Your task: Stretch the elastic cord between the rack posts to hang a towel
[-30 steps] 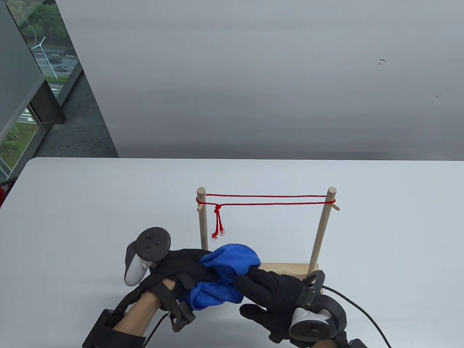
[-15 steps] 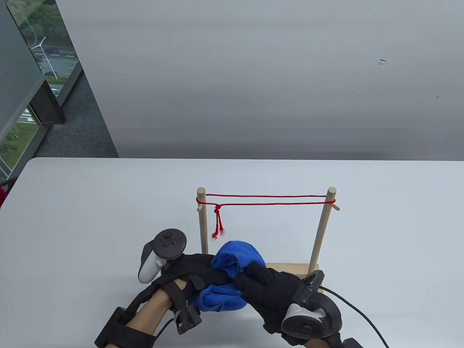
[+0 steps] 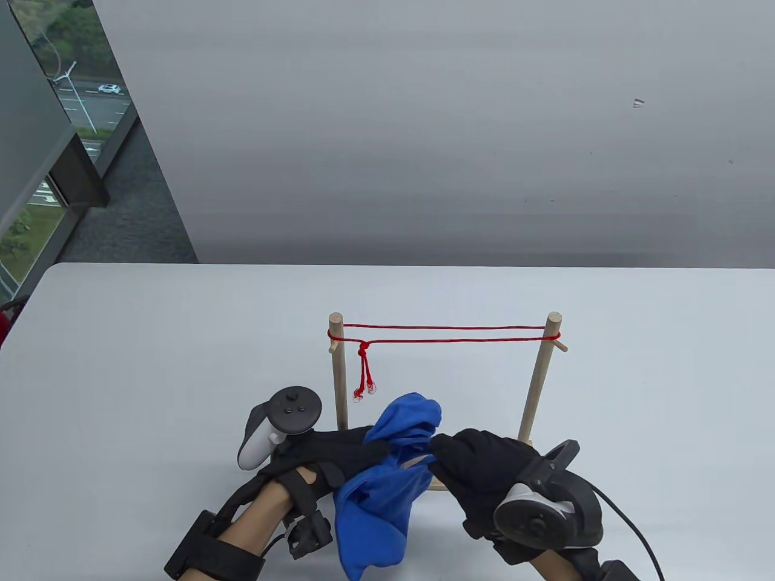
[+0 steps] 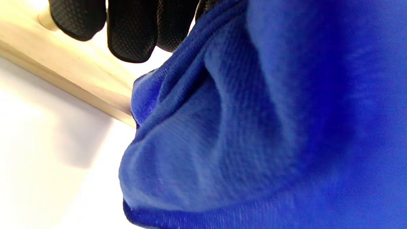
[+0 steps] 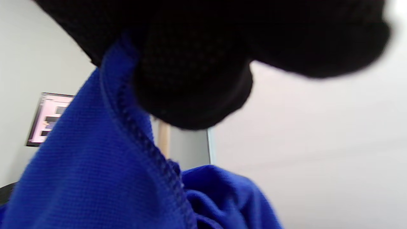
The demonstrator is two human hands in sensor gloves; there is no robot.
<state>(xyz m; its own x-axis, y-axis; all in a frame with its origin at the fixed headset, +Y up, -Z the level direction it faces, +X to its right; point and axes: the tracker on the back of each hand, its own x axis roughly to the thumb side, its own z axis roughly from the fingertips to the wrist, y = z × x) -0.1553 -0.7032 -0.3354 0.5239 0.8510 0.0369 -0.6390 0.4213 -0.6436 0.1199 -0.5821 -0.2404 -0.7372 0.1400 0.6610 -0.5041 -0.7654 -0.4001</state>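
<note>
A wooden rack with a left post [image 3: 338, 369] and a right post [image 3: 540, 378] stands on a wooden base [image 4: 73, 71]. A red elastic cord [image 3: 448, 334] runs doubled between the post tops, knotted near the left post with its ends hanging. A blue towel [image 3: 387, 484] hangs bunched in front of the rack, above the table. My left hand [image 3: 339, 451] grips its left side. My right hand [image 3: 469, 460] pinches its hemmed edge [image 5: 140, 140] on the right. The towel fills the left wrist view [image 4: 254, 127].
The white table [image 3: 151, 363] spreads around the rack. A grey wall stands behind it and a window lies at the far left. A black cable [image 3: 629, 532] trails from my right wrist.
Both hands have risen a little and drawn apart. The towel has opened from a tight bundle, with a long flap now hanging down between the hands.
</note>
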